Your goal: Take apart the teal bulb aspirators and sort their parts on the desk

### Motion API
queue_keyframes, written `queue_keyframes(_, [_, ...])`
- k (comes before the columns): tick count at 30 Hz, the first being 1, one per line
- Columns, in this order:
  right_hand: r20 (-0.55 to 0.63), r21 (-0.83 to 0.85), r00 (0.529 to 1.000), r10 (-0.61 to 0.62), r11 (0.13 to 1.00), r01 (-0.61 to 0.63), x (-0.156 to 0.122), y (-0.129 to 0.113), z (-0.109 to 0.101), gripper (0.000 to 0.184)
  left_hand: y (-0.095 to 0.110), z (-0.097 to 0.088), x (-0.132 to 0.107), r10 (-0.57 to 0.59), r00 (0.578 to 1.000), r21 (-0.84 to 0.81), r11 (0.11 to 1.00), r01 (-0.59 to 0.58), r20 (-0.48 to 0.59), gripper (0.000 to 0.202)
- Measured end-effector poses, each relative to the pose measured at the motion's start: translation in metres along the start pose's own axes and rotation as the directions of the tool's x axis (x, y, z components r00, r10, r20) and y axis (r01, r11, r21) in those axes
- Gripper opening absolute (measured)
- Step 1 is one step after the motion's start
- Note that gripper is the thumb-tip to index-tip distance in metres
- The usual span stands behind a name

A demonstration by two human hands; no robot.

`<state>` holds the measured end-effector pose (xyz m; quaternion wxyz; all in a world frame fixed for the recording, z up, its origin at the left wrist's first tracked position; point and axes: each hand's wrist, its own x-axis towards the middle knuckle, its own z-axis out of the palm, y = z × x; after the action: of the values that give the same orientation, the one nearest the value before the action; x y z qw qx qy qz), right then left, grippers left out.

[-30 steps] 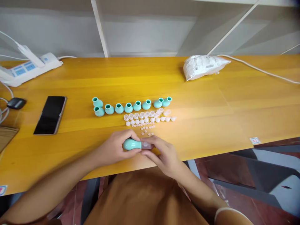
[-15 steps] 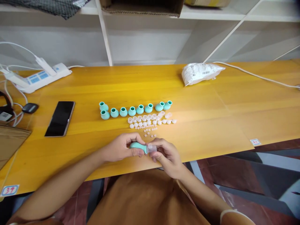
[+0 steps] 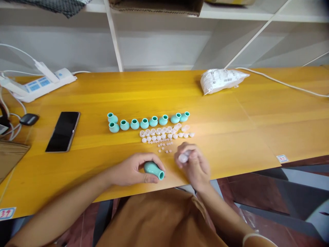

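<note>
My left hand (image 3: 137,168) is closed around a teal rubber bulb (image 3: 152,168), whose round mouth points toward me and to the right. In my right hand (image 3: 195,164), the fingers grip a clear plastic piece (image 3: 184,157) with a round end; part of it is hidden by the fingers. The two pieces are apart. Beyond my hands stands a row of more teal bulbs (image 3: 144,123), mouths up. In front of them lie a row of clear plastic cups (image 3: 158,131), a row of small white round pieces (image 3: 154,138) and several tiny discs (image 3: 162,148).
A dark phone (image 3: 63,131) lies at left, with a power strip (image 3: 48,85) and cables behind it. A white plastic package (image 3: 222,81) sits at the back right. Cardboard (image 3: 11,157) rests at the left edge. Shelving (image 3: 159,44) stands behind the wooden table (image 3: 239,137).
The clear piece has come away from the teal bulb. My right hand has moved right and slightly up with it, while the bulb's mouth has turned toward me.
</note>
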<state>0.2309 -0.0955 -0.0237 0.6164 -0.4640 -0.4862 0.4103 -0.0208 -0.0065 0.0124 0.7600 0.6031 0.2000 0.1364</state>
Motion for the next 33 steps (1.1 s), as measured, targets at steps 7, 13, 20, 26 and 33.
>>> queue_keyframes(7, [0.138, -0.88, 0.964, -0.229, 0.419, 0.225, 0.082, -0.019, -0.106, 0.024, -0.001, -0.013, 0.005, 0.287, 0.955, 0.107, 0.955, -0.278, -0.081, 0.022])
queue_keyframes(13, [0.346, -0.898, 0.936, -0.055, 0.269, 0.348, 0.093, -0.007, -0.122, 0.033, -0.001, -0.015, 0.005, 0.319, 0.942, 0.148, 0.942, -0.303, -0.103, 0.021])
queue_keyframes(20, [0.373, -0.901, 0.927, 0.02, 0.244, 0.358, 0.095, -0.005, -0.122, 0.04, -0.003, -0.014, 0.004, 0.265, 0.951, 0.112, 0.962, -0.25, -0.159, 0.023])
queue_keyframes(26, [0.41, -0.885, 0.912, 0.01, 0.248, 0.395, 0.094, -0.004, -0.122, 0.038, 0.003, -0.021, -0.002, 0.314, 0.929, 0.135, 0.947, -0.291, -0.197, 0.025])
queue_keyframes(33, [0.425, -0.879, 0.905, 0.011, 0.242, 0.41, 0.094, -0.007, -0.125, 0.032, 0.002, -0.034, 0.001, 0.52, 0.812, 0.271, 0.849, -0.454, -0.265, 0.018])
